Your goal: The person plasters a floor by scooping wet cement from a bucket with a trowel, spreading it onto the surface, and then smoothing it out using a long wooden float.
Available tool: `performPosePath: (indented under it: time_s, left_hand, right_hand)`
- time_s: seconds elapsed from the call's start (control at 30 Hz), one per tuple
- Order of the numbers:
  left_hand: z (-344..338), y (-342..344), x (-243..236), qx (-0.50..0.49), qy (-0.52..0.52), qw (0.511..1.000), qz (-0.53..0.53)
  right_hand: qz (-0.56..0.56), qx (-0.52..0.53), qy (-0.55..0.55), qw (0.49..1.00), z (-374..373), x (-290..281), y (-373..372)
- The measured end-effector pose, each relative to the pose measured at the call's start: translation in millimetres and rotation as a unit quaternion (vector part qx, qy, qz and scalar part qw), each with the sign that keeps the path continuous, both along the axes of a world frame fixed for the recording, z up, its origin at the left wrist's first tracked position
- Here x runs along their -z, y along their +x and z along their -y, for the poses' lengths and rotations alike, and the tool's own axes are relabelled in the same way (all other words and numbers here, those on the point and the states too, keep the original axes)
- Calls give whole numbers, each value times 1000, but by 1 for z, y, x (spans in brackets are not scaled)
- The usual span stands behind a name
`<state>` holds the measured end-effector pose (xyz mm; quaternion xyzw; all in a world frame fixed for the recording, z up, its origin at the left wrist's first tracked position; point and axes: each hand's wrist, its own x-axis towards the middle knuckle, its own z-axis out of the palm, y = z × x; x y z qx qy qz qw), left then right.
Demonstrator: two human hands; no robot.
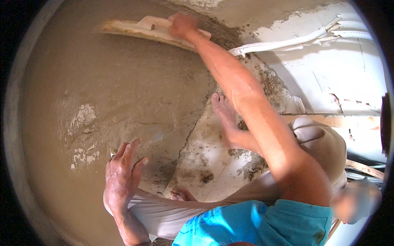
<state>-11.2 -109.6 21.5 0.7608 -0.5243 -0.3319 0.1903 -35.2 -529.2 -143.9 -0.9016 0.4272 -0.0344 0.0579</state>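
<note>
My right hand point(182, 25) grips the handle of a long wooden float point(131, 28), which lies on wet grey-brown mortar point(82, 74) at the top of the view, its left end smeared. My left hand point(125, 172) hangs over my bent knee at the lower left, its fingers apart and slightly curved above the mortar. A small shiny bit behind its fingers is too small to make out. My bare right foot point(225, 119) is on the mortar-stained slab point(213, 168) beside the ragged edge of the wet layer.
White pipes point(287, 44) run along the upper right over a pale, stained surface point(332, 74). A wooden strip point(361, 122) crosses the right side. Below it are a loose plank point(363, 168), thin pipes or cables, and a blurred round shape point(355, 201) that I cannot make out.
</note>
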Motion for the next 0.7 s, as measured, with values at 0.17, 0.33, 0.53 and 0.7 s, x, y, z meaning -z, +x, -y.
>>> performPosePath:
  time_s: [0.17, 0.33, 0.53, 0.7]
  left_hand:
    - [-1, 1, -4, -12, 16, 1000, -20]
    - [-2, -1, -2, -2, 13, 1000, 9]
    - [-4, -1, -2, 7, -16, 1000, -6]
    - [-6, -1, -3, 3, -48, 999, -3]
  right_hand:
    - [1, 6, 48, 999, -28, -11, 0]
    - [40, 11, 86, 995, -59, -9, -7]
    - [74, 8, 68, 995, -112, -16, -22]
    - [117, 10, 136, 984, -154, -18, -32]
